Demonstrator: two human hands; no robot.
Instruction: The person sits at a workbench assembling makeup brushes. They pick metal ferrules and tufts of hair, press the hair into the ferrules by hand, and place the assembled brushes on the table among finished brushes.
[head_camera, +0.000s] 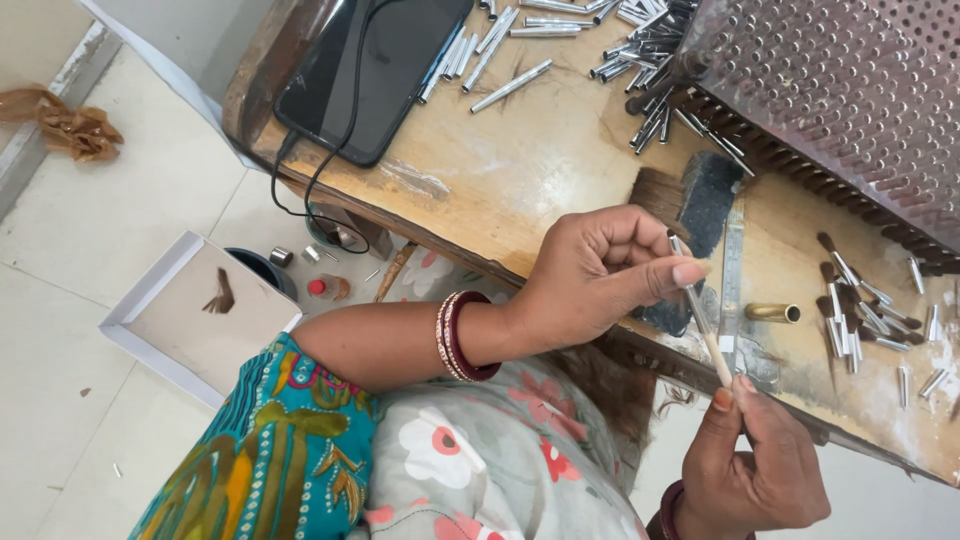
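Left hand and right hand pinching thin brush, over wooden table

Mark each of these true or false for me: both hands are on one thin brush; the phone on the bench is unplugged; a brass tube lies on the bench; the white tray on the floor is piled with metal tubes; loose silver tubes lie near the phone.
1. Both hands, left hand and right hand, hold one thin brush. True.
2. The phone is unplugged. False: a black cable runs into it.
3. A brass tube lies on the bench. True.
4. The white tray is piled with metal tubes. False: it holds only a small tuft of hair.
5. Loose silver tubes lie near the phone. True.
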